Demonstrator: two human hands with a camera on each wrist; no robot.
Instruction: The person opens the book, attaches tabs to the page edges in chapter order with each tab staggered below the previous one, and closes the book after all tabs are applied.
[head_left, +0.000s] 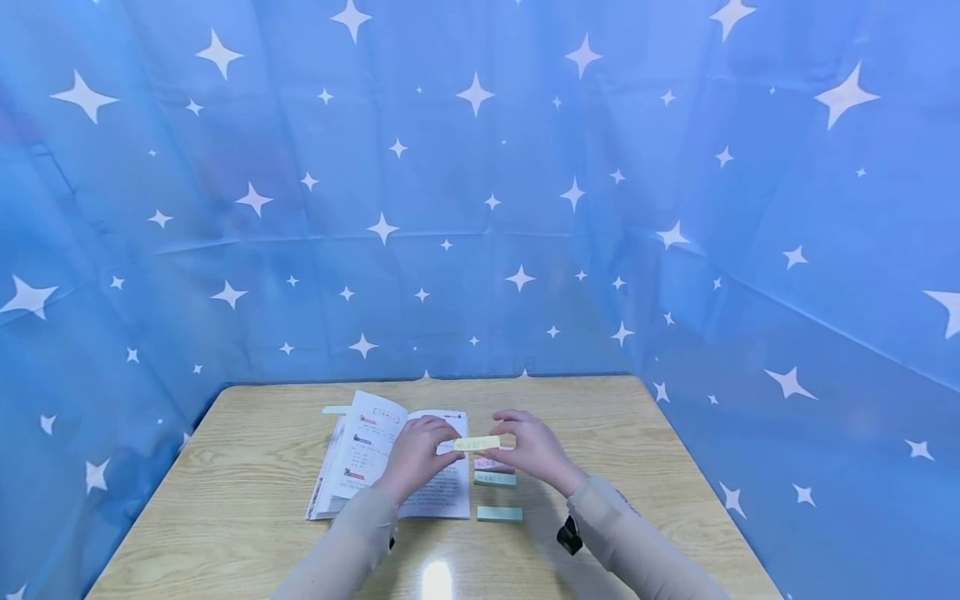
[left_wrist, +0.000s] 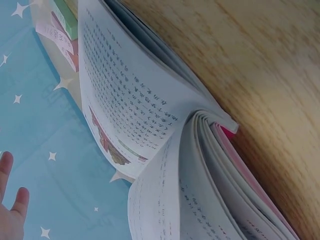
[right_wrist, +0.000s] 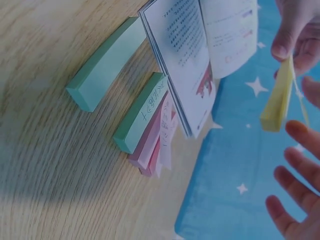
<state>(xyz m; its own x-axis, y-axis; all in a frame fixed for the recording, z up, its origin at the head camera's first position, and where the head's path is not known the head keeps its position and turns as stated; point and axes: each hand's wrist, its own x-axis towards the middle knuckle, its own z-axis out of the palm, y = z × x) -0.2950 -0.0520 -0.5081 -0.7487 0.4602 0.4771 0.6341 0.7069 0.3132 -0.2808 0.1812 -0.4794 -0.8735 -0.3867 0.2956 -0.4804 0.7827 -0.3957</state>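
My left hand (head_left: 423, 454) pinches a pad of yellow sticky notes (head_left: 476, 443) in the air over the right side of an open book (head_left: 442, 492). Handwriting shows on the pad's top strip. My right hand (head_left: 534, 450) is at the pad's other end; in the right wrist view, a thin strip stands away from the yellow pad (right_wrist: 279, 100), its free end between the right thumb and forefinger. The other right fingers (right_wrist: 292, 182) are spread. The left wrist view catches only a few left fingertips (left_wrist: 17, 205) at its edge.
Beside the book lie a pink sticky pad (right_wrist: 150, 145), a green pad (right_wrist: 137, 117) with writing and, nearer me, another green pad (head_left: 499, 514). A pale tab (head_left: 335, 409) juts from the book's left side. Starry blue cloth (head_left: 480, 300) hangs around the wooden table (head_left: 225, 500).
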